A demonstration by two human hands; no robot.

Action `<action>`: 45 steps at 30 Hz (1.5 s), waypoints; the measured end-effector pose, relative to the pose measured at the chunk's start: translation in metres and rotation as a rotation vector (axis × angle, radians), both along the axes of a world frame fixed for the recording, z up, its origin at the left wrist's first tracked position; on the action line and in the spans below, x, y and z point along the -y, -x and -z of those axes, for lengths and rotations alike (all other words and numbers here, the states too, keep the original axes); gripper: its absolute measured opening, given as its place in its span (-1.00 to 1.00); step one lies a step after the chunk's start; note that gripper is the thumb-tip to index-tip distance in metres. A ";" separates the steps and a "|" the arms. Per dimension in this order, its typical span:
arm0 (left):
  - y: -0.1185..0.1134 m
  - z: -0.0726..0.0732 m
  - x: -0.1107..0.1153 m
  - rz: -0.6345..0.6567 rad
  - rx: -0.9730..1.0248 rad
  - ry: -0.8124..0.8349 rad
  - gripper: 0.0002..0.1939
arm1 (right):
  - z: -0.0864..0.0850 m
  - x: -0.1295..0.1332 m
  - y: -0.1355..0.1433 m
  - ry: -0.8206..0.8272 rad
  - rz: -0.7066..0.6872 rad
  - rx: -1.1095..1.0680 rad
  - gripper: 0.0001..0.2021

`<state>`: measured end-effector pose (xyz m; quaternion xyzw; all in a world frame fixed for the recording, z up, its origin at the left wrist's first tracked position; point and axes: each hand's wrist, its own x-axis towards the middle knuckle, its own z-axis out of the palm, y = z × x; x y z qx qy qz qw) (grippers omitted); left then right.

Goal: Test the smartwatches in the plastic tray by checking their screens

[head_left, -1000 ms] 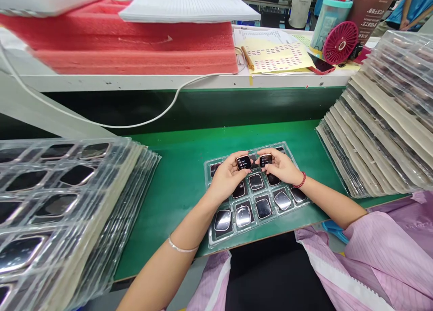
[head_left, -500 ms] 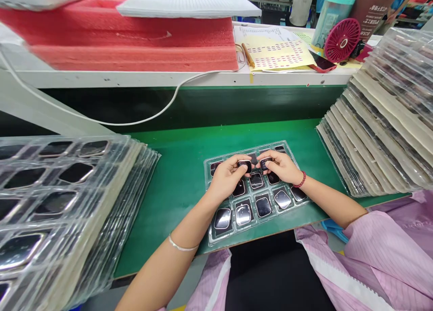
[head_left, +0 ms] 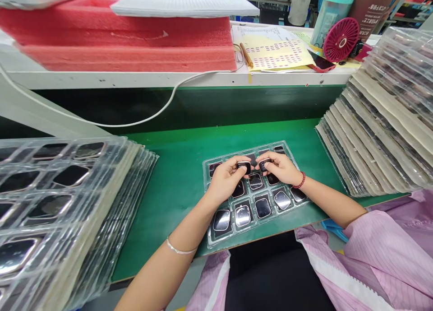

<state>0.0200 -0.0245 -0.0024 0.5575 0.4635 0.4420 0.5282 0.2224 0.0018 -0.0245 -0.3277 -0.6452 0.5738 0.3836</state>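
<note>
My left hand [head_left: 227, 178] is closed on a smartwatch [head_left: 243, 167] with a dark screen and a pale rim, pinched between thumb and fingers. In my right hand [head_left: 281, 167] is a second smartwatch [head_left: 264, 165], its screen showing small lit marks. Both are held close together above a clear plastic tray [head_left: 216, 242]. Several more square watch bodies lie in the tray's pockets, such as a watch body [head_left: 263, 207] in the front row. My hands and forearms hide part of the back rows.
To the left stands a tall stack of filled clear trays [head_left: 101, 239]. Another tray stack [head_left: 379, 135] leans at the right. Behind, a white shelf [head_left: 135, 79] carries red foam [head_left: 135, 44], papers [head_left: 274, 49], a phone [head_left: 323, 62] and a pink fan [head_left: 341, 39]. A white cable [head_left: 169, 101] hangs below the shelf.
The watch in my right hand is tilted slightly more toward me, and marks on its screen show more clearly. Both hands keep their grip; the view has shifted slightly.
</note>
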 end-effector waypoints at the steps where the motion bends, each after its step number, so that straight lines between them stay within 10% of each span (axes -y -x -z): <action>1: 0.000 0.000 0.000 -0.002 0.000 0.000 -0.73 | 0.000 0.000 0.000 -0.003 0.002 -0.001 -0.81; 45: 0.003 0.007 -0.003 0.007 0.051 0.006 -0.45 | 0.005 -0.005 -0.004 -0.207 -0.023 0.068 -0.58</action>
